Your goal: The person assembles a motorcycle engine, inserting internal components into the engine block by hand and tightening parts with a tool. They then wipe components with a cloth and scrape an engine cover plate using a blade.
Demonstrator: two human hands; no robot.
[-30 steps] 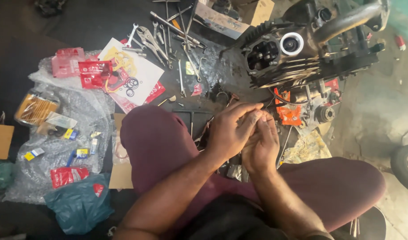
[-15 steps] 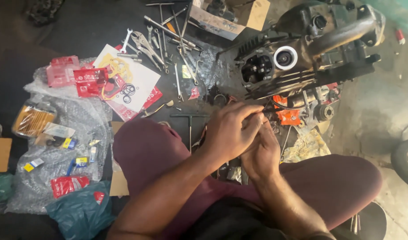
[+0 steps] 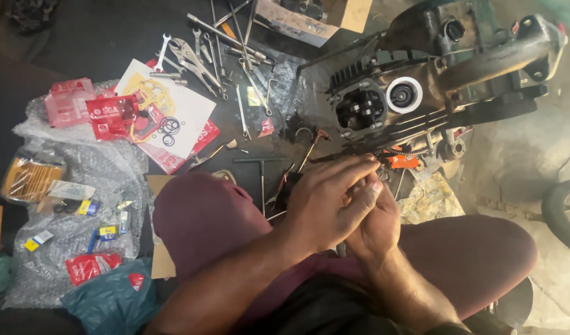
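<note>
The person sits on the floor just below the engine block, and the left hand lies over the right hand, both curled closed together. I cannot tell what they hold between them. Left of the engine block are loose wrenches and red packets on the floor.
</note>
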